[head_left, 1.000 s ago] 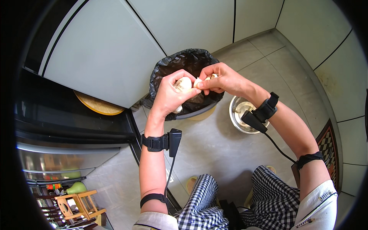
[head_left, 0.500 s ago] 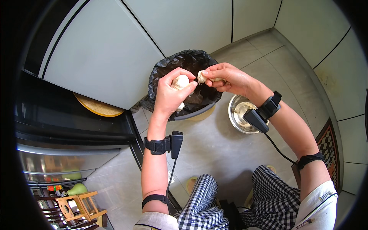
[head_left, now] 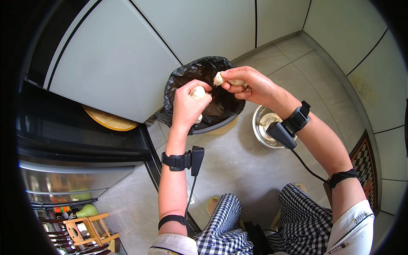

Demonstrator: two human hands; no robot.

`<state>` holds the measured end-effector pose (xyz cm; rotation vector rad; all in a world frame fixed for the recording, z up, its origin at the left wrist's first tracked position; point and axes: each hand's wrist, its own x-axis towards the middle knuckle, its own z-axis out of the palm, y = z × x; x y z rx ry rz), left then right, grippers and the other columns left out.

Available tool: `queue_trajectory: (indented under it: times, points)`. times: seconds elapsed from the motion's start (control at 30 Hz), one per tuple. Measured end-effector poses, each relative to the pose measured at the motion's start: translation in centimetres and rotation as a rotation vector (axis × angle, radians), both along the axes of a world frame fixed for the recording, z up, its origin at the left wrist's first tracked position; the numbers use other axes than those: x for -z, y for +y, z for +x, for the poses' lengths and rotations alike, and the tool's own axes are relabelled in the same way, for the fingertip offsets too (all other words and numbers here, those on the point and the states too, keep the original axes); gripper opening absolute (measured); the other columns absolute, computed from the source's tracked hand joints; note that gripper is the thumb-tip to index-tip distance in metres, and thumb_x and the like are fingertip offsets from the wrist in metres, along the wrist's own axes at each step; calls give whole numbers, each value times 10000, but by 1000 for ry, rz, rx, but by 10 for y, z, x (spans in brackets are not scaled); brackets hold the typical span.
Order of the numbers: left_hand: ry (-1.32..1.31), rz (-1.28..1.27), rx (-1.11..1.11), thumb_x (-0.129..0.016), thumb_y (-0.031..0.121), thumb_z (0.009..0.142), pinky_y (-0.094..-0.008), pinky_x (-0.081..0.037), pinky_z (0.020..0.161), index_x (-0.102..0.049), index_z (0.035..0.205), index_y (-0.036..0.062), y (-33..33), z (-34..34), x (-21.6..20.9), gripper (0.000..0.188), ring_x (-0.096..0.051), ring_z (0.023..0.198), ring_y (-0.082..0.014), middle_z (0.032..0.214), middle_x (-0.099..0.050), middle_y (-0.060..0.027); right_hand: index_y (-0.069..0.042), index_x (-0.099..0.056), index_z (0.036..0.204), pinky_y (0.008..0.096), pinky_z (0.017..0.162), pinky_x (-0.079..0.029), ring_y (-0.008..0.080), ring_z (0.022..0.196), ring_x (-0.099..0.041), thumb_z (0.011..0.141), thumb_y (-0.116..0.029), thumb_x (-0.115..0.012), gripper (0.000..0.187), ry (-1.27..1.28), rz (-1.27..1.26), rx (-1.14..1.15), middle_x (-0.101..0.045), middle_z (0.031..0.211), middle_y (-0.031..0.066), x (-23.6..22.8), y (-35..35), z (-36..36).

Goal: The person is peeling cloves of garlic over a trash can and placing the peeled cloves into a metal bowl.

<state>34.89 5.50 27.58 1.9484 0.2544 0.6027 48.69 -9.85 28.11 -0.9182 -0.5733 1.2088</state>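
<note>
Round wooden board [head_left: 111, 119] at left, beside pale cabinet [head_left: 114, 59], apart from hands. Left hand [head_left: 185, 107] curled round whitish, garlic-like bulb [head_left: 197, 92]; second pale piece [head_left: 198, 119] shows below palm, apparently retained by lower fingers. Black-lined bin [head_left: 199, 63] beneath both hands, placement seemingly suited to catching loose bits. Right hand [head_left: 257, 87] pinches small white piece [head_left: 218, 79] above liner, probably for fine control; another pale lump [head_left: 238, 82] tucked in bent fingers. Metal bowl [head_left: 256, 129] on floor [head_left: 221, 163], near bin; contents unclear.
</note>
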Motion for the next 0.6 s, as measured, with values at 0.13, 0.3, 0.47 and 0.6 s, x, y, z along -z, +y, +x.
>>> queue_trajectory:
  times: [0.13, 0.3, 0.47, 0.6]
  points:
    - [153, -301, 57, -725, 148, 794, -172, -340, 440, -685, 923, 63, -2, -2, -10, 159, -514, 563, -26, 779, -654, -24, -32, -595, 928, 172, 420, -204, 13, 531, -320, 945, -185, -565, 157, -17, -8, -39, -545, 818, -3, 6, -1, 3]
    - [145, -230, 69, -730, 124, 791, -184, -395, 502, -671, 880, 52, 2, -5, -10, 129, -540, 623, -40, 749, -628, -7, -30, -620, 1138, 176, 429, -203, 14, 537, -308, 935, -194, -595, 262, -149, -43, -37, -543, 855, -5, -2, -2, -3]
    - [-55, 101, 32, -717, 32, 778, -226, -465, 700, -655, 848, 10, -9, 0, -9, 96, -566, 747, -56, 790, -630, 23, -10, -604, 1206, 194, 442, -202, 20, 546, -298, 919, -210, -631, 352, -289, -69, 5, -505, 753, -37, 1, -3, -1]
    - [-81, 7, 77, -726, 59, 782, -205, -450, 632, -658, 848, 29, -7, -1, -12, 99, -549, 706, -41, 777, -621, 27, -9, -625, 1182, 215, 446, -211, 20, 557, -308, 908, -204, -649, 338, -437, -63, 52, -447, 669, -66, 4, -2, -3]
